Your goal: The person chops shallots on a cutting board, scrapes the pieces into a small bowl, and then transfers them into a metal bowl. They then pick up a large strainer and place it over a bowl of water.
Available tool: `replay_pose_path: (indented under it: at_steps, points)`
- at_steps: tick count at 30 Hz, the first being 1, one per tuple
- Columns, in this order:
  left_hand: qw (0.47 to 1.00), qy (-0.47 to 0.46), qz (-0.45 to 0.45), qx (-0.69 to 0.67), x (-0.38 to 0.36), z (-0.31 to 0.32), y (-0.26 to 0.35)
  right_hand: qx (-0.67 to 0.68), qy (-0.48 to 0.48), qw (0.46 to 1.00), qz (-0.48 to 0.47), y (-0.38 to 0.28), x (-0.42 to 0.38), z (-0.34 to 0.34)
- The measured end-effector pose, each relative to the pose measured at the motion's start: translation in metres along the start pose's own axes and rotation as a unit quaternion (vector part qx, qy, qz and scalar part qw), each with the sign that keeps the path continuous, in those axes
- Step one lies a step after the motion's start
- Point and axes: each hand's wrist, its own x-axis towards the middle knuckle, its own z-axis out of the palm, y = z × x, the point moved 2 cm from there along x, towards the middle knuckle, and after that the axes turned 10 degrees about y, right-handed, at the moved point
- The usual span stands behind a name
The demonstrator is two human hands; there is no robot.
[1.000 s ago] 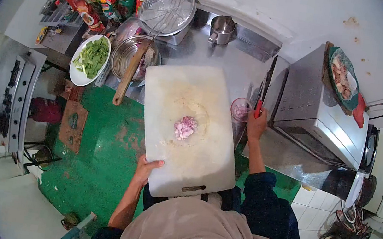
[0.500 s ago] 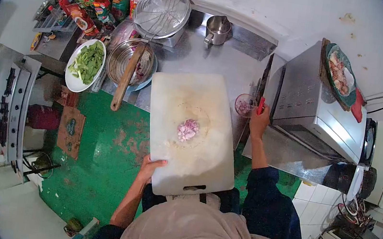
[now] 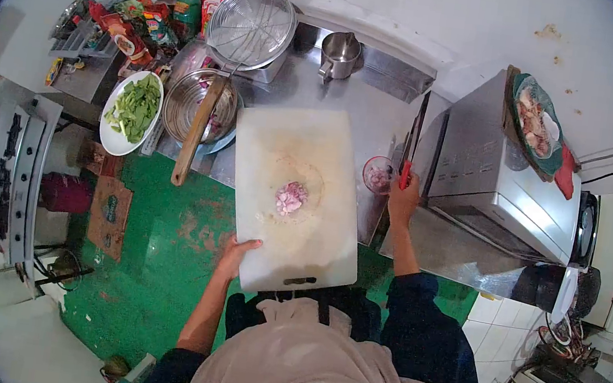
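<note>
My left hand (image 3: 237,257) grips the near left edge of a white cutting board (image 3: 314,251), thumb on top. The board overhangs the front of the steel counter. A small pile of chopped shallots or red onion (image 3: 291,198) sits on its middle. My right hand (image 3: 403,198), right of the board, is closed round the red handle of a knife (image 3: 405,175); its blade points away from me. Just left of the handle, a small clear bowl (image 3: 366,170) holds more chopped purple-white pieces.
A strainer with a wooden handle (image 3: 198,134) lies over a metal bowl (image 3: 175,114) at left. Beside it stands a white plate (image 3: 108,136) of cut greens. A steel measuring cup (image 3: 340,53) is behind the board, and a microwave (image 3: 480,168) stands at right.
The cutting board has shifted a little away from me, with my left hand still on its edge. The knife blade has turned to point more clearly forward beside the clear bowl.
</note>
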Motion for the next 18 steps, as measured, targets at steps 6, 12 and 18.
replay_pose_path:
  at_steps: [6,12,18]
  points:
    - [0.999,-0.019,0.003,-0.029,0.019,0.006,0.004,-0.009,0.016,0.999,-0.027,0.005,0.006,0.006]
    - [1.0,0.018,0.008,0.015,0.048,0.004,0.002,0.059,-0.026,0.996,0.058,-0.012,0.002,-0.016]
    - [1.0,0.021,-0.015,-0.003,0.05,0.007,-0.005,0.092,-0.024,0.992,0.084,0.016,-0.006,-0.037]
